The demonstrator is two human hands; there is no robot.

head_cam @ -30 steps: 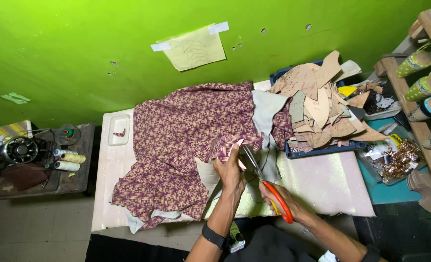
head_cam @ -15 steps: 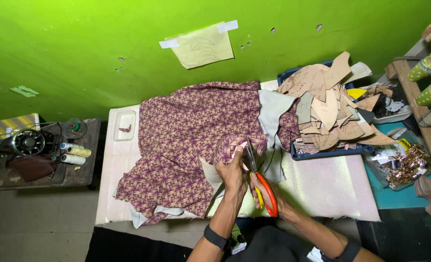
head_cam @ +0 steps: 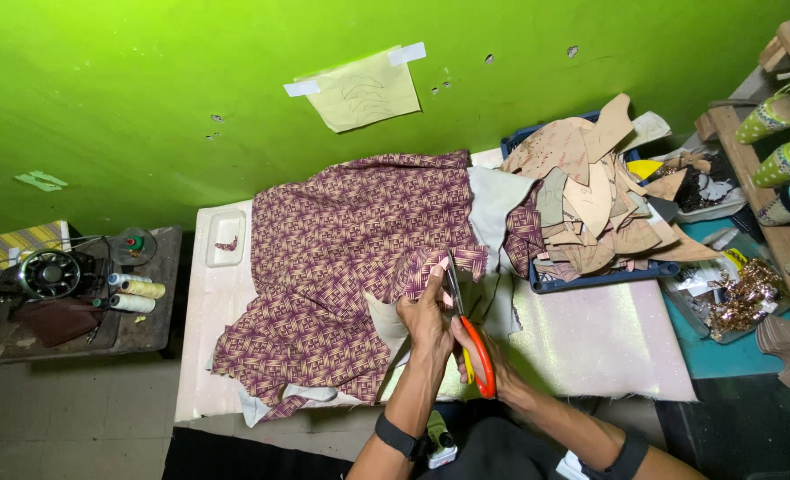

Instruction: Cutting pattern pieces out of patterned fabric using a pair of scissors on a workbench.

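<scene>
— What colour is the fabric point(head_cam: 341, 240)?
— Maroon, with a tan woven-lattice print; its lining point(head_cam: 493, 200) shows pale grey.
— And the scissors point(head_cam: 470, 342)?
— Orange handles with yellow inside, silver blades.
— The rest?
— A bright green wall point(head_cam: 146, 80) with a pale yellow paper point(head_cam: 359, 89), a white tabletop point(head_cam: 590, 342), tan cardboard patterns point(head_cam: 590, 191) in a blue tray point(head_cam: 590, 280).

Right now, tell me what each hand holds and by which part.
The right hand holds the scissors by their orange handles. The left hand grips the patterned purple fabric at its edge beside the blades.
</scene>
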